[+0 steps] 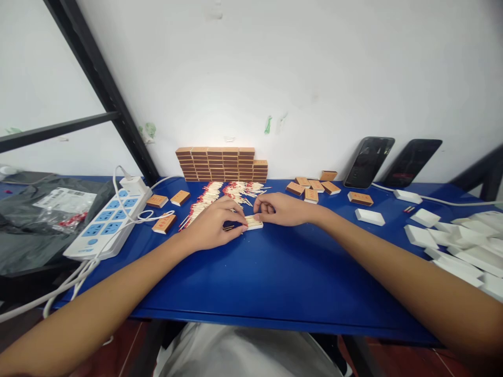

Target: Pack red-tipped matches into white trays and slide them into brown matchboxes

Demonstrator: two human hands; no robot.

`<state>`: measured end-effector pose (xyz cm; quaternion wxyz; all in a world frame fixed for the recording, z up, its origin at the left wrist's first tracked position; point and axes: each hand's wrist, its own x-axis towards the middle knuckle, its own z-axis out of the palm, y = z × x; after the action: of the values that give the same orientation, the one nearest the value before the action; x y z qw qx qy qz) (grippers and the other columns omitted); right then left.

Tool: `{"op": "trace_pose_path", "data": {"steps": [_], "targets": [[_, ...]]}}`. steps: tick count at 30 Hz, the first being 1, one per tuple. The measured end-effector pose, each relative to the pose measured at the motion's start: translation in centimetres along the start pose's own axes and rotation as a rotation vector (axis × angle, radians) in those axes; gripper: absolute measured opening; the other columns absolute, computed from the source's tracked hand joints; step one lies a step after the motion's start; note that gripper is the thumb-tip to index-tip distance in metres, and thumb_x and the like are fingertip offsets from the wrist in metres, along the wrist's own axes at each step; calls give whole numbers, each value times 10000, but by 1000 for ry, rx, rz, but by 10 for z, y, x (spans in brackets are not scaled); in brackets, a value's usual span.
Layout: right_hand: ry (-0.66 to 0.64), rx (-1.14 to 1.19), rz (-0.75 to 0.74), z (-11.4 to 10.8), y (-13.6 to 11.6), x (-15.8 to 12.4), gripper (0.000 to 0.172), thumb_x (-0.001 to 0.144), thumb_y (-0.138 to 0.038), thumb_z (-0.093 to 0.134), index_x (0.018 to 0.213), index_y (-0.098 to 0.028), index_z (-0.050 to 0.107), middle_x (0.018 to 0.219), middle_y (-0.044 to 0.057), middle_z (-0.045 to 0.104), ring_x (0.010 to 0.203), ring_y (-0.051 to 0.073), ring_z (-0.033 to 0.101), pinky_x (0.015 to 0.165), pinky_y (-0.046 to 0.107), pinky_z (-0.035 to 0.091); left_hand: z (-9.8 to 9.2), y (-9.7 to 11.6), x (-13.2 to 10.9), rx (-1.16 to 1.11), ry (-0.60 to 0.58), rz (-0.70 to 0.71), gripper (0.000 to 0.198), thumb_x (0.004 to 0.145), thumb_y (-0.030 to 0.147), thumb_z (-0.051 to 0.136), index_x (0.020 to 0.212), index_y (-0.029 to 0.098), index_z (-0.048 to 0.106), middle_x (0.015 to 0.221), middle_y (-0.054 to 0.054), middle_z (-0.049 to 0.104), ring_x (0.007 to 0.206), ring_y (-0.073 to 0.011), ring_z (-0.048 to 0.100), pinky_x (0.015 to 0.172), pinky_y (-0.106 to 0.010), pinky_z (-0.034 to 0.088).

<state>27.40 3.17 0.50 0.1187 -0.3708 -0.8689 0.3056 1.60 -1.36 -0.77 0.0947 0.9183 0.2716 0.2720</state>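
My left hand [214,225] rests on the blue table [275,272], fingers curled over matchsticks and touching a small white matchbox tray [254,223] filled with matches. My right hand [277,208] is closed on the tray's other end, fingertips pinched together. Just behind both hands lies a spread of loose red-tipped matches [223,195]. A stacked wall of brown matchboxes [222,164] stands against the white wall.
A white power strip [108,220] with cables lies at the left, with loose brown matchbox sleeves [165,223] beside it. More sleeves [312,188] sit behind my right hand. White inner trays [459,246] pile at the right. Two phones [369,161] lean on the wall.
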Motion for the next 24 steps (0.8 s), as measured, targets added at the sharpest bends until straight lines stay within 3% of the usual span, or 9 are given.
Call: {"op": "trace_pose_path", "data": {"steps": [7,15,24], "targets": [[-11,20,-10,0,4,0,447,863,-599,732,1012,-189,636,798,19,678,676,159,583,619,287,442,1,1,0,-2,10,-8,106,947,252,726,1012,242,810,1050,-68,740,1018,-238,645,932,-402,524],[-45,6,-18,-2,4,-1,391,860,-514,751,1041,-187,640,769,1,661,671,154,598,601,277,452,1,1,0,6,2,8,120,954,274,728,1037,237,806,1076,-69,729,1014,-230,646,928,-393,522],[-32,27,-17,-2,5,0,481,848,-612,749,1039,-184,642,771,12,664,668,162,589,608,288,456,2,1,-2,29,22,-9,162,946,314,742,1074,235,804,1135,-76,711,1070,-241,640,951,-398,532]]}}
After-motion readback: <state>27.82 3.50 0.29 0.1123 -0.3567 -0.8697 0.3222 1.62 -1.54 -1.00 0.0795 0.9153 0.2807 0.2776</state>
